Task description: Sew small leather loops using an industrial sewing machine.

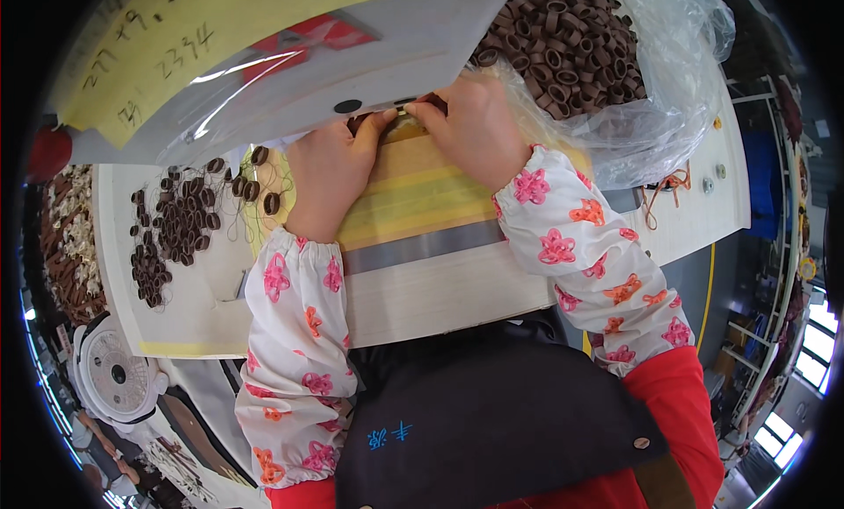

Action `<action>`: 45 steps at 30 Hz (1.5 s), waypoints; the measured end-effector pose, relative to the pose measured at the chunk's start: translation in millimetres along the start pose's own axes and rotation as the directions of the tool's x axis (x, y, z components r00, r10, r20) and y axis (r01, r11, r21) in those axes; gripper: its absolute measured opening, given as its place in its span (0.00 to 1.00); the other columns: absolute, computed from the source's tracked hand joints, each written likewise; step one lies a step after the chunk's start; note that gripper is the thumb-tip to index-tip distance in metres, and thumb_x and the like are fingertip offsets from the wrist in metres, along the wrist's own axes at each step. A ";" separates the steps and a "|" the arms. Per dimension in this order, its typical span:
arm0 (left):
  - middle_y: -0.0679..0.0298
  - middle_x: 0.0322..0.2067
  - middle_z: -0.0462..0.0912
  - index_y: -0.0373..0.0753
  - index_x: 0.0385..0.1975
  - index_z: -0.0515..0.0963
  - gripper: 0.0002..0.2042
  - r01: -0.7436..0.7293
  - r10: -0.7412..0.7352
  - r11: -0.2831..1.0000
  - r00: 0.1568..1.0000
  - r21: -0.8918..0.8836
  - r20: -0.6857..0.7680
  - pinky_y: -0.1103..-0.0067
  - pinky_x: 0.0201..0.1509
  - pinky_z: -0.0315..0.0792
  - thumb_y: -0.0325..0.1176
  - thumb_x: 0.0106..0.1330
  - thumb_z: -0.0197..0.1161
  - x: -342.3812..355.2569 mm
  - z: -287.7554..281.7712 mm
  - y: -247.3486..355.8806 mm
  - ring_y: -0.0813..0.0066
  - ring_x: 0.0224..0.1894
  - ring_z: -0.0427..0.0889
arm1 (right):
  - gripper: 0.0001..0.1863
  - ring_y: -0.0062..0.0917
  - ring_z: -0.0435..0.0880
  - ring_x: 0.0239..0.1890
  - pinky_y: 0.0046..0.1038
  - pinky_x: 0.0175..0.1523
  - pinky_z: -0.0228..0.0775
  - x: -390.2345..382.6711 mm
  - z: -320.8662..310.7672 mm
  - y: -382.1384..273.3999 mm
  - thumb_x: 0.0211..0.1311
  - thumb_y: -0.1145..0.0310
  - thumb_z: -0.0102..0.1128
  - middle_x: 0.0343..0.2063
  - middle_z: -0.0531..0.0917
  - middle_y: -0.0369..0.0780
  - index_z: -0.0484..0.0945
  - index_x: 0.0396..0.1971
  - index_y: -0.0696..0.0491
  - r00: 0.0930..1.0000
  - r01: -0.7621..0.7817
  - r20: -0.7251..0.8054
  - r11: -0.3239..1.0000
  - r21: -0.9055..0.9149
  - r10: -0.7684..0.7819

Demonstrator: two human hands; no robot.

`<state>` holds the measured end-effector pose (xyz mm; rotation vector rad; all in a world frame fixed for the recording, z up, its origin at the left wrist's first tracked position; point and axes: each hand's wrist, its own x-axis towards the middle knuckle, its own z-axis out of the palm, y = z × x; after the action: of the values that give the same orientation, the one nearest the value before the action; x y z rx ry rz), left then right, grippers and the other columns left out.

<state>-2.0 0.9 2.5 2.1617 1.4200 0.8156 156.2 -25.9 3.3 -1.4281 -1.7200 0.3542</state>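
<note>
Both hands meet under the front edge of a pale sewing machine head [299,109]. My left hand [332,170] is closed, its thumb pressed toward the fingers beside a bit of brown material. From the other side my right hand [475,127] pinches inward, thumb close to the left thumb. Brown shows by its fingers too. The machine head hides most of what they grip, so I cannot tell whether it is one piece. Below the hands lies the machine bed [413,192], covered with yellow and tan tape.
A clear plastic bag [677,96] at the far right holds a heap of brown loops [563,47]. On the left of the table [440,302], brown loops [185,219] lie strung together by thin threads. An orange cord [664,192] rests at right. A white fan [116,368] stands beyond the left edge.
</note>
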 end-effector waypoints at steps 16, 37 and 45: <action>0.60 0.17 0.78 0.40 0.29 0.80 0.12 0.130 -0.117 0.980 0.989 -0.148 0.093 0.77 0.25 0.67 0.42 0.56 0.57 1.7 0.0 -7.5 0.67 0.19 0.75 | 0.05 0.41 0.77 0.26 0.35 0.31 0.69 7.7 -2.1 -0.8 0.44 0.74 0.57 0.19 0.77 0.48 0.74 0.20 0.59 0.995 -0.043 0.085 0.997 -0.058 0.047; 0.63 0.11 0.72 0.38 0.24 0.79 0.15 0.097 -0.094 0.993 0.995 -0.064 0.045 0.79 0.21 0.63 0.45 0.51 0.64 1.7 -1.0 0.3 0.80 0.15 0.68 | 0.05 0.44 0.76 0.25 0.39 0.30 0.68 7.2 -8.3 -4.2 0.45 0.72 0.56 0.20 0.76 0.50 0.74 0.19 0.58 0.994 -0.059 0.086 0.991 -0.122 0.070; 0.52 0.19 0.76 0.38 0.31 0.77 0.07 -0.289 0.289 0.957 0.957 0.026 0.008 0.67 0.26 0.68 0.31 0.57 0.53 -21.9 -2.8 3.3 0.54 0.22 0.75 | 0.10 0.34 0.78 0.19 0.31 0.25 0.70 -8.6 -12.5 -26.3 0.48 0.69 0.61 0.19 0.78 0.45 0.73 0.26 0.60 0.969 -0.235 0.102 0.967 0.102 0.225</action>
<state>-8.3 -20.5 1.4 2.4266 1.1316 0.8955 147.9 -45.4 25.0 -1.5521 -1.5792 0.6410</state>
